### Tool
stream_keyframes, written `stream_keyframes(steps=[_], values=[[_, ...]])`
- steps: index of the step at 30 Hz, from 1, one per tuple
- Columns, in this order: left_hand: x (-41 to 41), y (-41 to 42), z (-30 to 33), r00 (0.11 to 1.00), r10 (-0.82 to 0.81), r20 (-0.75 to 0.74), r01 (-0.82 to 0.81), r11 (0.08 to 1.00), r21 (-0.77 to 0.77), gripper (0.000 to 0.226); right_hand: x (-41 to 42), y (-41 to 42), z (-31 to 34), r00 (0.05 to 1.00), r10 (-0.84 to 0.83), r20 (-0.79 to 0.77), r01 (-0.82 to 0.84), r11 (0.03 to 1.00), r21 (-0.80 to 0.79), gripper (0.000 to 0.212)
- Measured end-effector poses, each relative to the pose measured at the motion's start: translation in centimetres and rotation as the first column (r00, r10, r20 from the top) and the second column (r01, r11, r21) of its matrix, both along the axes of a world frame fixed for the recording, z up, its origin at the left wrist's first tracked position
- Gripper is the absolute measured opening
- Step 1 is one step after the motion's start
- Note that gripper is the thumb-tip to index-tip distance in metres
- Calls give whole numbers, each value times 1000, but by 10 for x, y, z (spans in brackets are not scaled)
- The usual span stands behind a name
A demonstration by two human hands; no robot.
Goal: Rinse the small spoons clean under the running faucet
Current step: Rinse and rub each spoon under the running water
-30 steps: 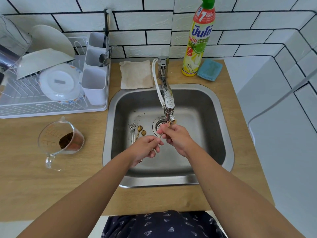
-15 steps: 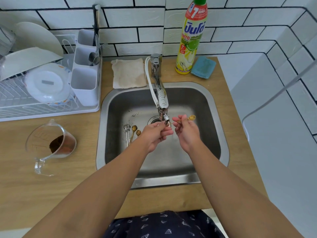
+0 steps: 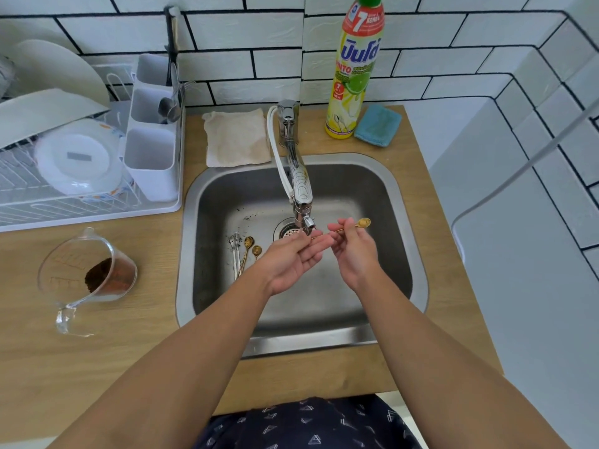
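Observation:
A small gold spoon (image 3: 362, 223) is pinched in my right hand (image 3: 351, 251), bowl pointing right, handle reaching left under the faucet spout (image 3: 306, 222). My left hand (image 3: 293, 259) is beside it with fingers spread, fingertips at the handle's end; whether it grips the handle I cannot tell. Several more small spoons (image 3: 243, 251), silver and gold, lie on the sink floor left of the drain (image 3: 287, 231). No water stream is visible.
The steel sink (image 3: 418, 254) is set in a wooden counter. A measuring cup with brown powder (image 3: 94, 277) stands at left, a dish rack (image 3: 87, 163) behind it. A cloth (image 3: 236, 137), dish soap bottle (image 3: 355, 69) and blue sponge (image 3: 377, 124) sit behind the sink.
My right hand has carried the gold spoon up and to the right, turning its bowl outward. My left hand's fingers have opened out near the handle.

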State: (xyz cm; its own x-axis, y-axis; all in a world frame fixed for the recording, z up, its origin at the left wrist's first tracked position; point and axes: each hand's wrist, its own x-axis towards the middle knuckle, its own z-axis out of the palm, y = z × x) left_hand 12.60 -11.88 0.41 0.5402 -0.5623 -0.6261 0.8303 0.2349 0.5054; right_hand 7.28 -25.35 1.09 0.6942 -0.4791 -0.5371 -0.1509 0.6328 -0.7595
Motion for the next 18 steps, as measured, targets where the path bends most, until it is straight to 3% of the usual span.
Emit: stream_keyframes(steps=[2, 5, 8, 11, 14, 18], values=[[-1, -2, 0, 1000, -4, 19, 3, 997, 77, 20, 1, 0, 0, 1000, 21, -1, -21, 1000, -15, 24], [0, -8, 2, 996, 43, 74, -65, 939, 337, 18, 3, 10, 0, 996, 94, 10, -94, 996, -6, 21], [6, -7, 0, 992, 85, 95, -114, 929, 353, 17, 2, 13, -2, 987, 153, 46, -154, 988, 23, 11], [7, 2, -2, 951, -120, 287, 3, 927, 376, 10, 1, 10, -4, 992, 117, 46, -120, 991, 63, 6], [2, 10, -8, 808, -356, 469, 77, 854, 514, 15, 3, 8, -6, 997, 68, 19, -70, 994, 80, 4], [0, 12, -8, 799, -335, 499, 22, 846, 532, 27, 7, 11, -6, 999, 46, -8, -45, 995, 89, 6]])
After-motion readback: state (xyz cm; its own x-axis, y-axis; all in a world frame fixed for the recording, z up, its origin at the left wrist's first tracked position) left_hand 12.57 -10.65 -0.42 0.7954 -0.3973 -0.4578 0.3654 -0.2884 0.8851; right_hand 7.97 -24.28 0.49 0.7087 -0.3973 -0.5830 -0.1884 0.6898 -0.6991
